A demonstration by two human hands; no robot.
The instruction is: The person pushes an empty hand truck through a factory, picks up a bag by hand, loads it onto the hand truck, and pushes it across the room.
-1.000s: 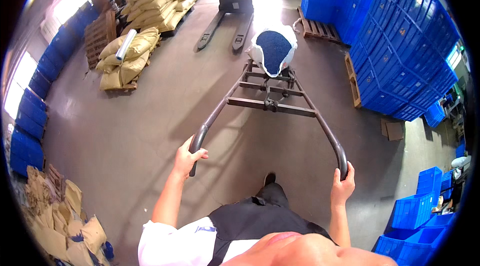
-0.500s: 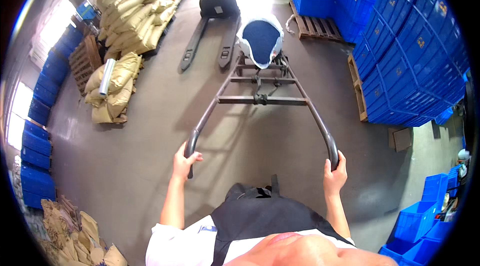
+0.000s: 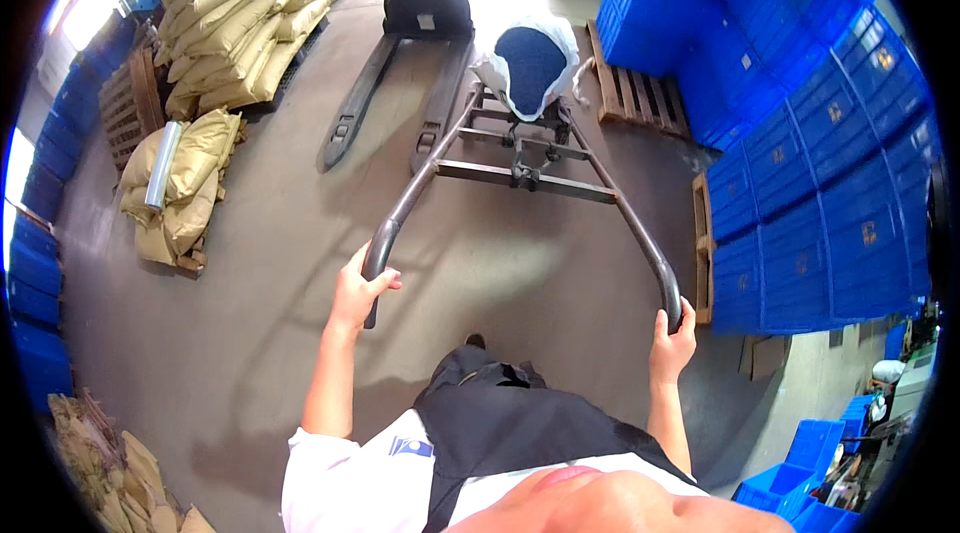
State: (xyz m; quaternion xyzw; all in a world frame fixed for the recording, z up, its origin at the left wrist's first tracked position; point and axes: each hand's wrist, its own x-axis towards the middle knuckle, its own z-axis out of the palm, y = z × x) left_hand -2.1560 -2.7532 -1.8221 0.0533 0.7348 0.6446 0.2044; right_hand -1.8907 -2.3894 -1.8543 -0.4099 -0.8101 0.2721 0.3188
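In front of me is a dark metal hand cart [image 3: 525, 180], its two long handle bars spreading apart toward my body. My left hand [image 3: 357, 295] is wrapped round the end of the left bar, thumb lying across its inner side. The end of the right bar is gripped by my right hand [image 3: 674, 343]. At the cart's far end sits a white sack [image 3: 572, 58], open at the top, with dark blue material [image 3: 535, 68] inside. The cart's wheels are hidden.
A pallet jack [image 3: 428, 8] stands ahead, left of the cart, forks toward me. Yellowish sacks [image 3: 225, 18] are heaped farther left, with a smaller stack [image 3: 200, 158] nearer. Blue crates [image 3: 790, 223] on wooden pallets [image 3: 640, 93] line the right side. Open blue bins [image 3: 780, 483] sit lower right.
I have moved forward with the cart: the pallet jack and the crates on the right are nearer, and the sacks have shifted left. Both hands keep their hold on the bars.
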